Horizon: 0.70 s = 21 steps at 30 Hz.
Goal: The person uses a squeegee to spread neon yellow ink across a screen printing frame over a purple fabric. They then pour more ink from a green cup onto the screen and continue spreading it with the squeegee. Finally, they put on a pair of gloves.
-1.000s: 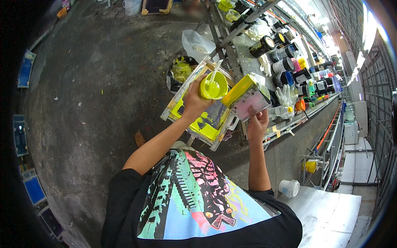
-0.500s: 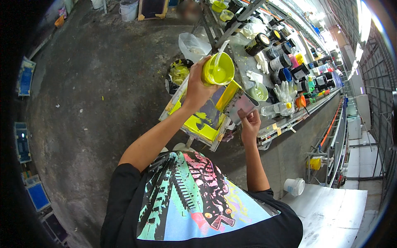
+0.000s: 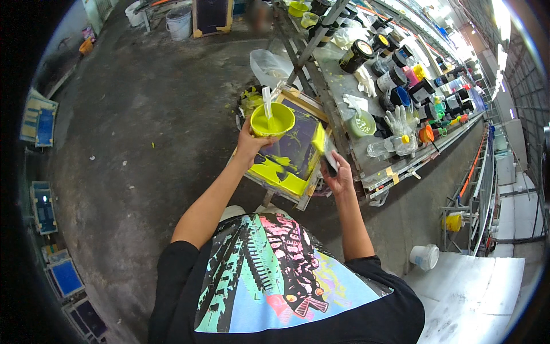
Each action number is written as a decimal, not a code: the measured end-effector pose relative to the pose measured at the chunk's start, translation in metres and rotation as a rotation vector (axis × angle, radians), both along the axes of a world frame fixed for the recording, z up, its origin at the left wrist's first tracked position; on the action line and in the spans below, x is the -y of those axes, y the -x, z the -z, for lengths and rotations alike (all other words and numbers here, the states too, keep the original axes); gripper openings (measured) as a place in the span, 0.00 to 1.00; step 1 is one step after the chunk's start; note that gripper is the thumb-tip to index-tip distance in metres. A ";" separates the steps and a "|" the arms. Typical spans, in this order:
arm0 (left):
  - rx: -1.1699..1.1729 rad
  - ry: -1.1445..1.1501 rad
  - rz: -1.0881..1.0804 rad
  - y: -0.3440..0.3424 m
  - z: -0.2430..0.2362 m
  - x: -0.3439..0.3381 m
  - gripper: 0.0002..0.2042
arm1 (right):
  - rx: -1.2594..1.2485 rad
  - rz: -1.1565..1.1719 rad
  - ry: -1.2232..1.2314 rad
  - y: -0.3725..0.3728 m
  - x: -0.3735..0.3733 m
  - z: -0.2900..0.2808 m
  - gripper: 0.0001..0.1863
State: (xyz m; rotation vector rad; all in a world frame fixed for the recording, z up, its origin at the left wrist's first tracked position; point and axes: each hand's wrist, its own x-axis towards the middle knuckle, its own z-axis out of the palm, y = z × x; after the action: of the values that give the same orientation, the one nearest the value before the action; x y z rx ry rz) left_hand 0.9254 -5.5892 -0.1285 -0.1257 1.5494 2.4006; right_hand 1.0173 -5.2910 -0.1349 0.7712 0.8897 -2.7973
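Gripped in my left hand (image 3: 250, 143) is a yellow cup (image 3: 282, 126) holding yellow ink and a pale, upright stirrer (image 3: 267, 100). My right hand (image 3: 339, 175) grips a flat scraper (image 3: 329, 156), its upper end (image 3: 319, 136) coated yellow and somewhat blurred, held on edge to the cup's right and apart from it. Beneath both hands lies a screen frame (image 3: 317, 103) with dark mesh, yellow ink pooled (image 3: 275, 176) along its near part and smeared higher up. My left hand covers some of the screen's left side.
A steel shelf (image 3: 332, 80) on the right carries several ink tubs (image 3: 356, 56), gloves, a clear bottle (image 3: 380, 148) and a green cup (image 3: 362, 123). Plastic bags (image 3: 266, 67) lie behind the screen. Other screens (image 3: 62, 274) stand at left; buckets (image 3: 179, 23) at back, another (image 3: 424, 257) at lower right.
My left hand has brought the yellow cup down and leftward, away from the scraper, and more level. My right hand has turned the scraper on edge and moved it slightly down and toward the middle.
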 end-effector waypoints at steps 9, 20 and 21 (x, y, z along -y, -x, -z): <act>0.017 0.062 0.032 -0.004 0.042 -0.048 0.47 | 0.055 -0.243 0.925 -0.033 0.018 -0.031 0.18; -0.194 0.113 -0.025 0.001 0.033 -0.063 0.46 | 0.031 -0.292 0.517 -0.033 -0.015 -0.016 0.20; -0.165 0.067 -0.046 0.001 0.034 -0.060 0.46 | 0.020 -0.311 0.481 -0.032 -0.018 -0.010 0.20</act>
State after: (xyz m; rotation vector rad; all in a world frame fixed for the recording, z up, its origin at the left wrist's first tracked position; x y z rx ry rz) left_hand 0.9249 -5.5288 -0.1622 0.0237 1.7175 2.4487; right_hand 1.0497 -5.2726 -0.1245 0.5299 0.2742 -2.5570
